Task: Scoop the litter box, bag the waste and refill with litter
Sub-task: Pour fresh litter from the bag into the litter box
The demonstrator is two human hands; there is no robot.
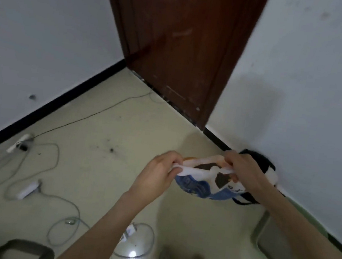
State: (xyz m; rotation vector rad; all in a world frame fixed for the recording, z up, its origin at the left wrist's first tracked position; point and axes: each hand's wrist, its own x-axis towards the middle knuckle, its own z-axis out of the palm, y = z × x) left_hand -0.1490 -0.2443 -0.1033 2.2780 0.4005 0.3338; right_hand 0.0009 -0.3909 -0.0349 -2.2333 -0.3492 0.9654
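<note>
Litter bag (200, 182) is being held in the air at its mouth, pinched by left hand (158, 171) and right hand (243, 168), left of the tray (261, 228). Risk: one grip slipping, contents being spilled onto floor (120, 144).

I read the view as dim and flat, with soft motion blur throughout. A shadow falls on the right wall (258, 92). One glare spot shines on the floor (132, 254). Wide-angle distortion bends the edges.
</note>
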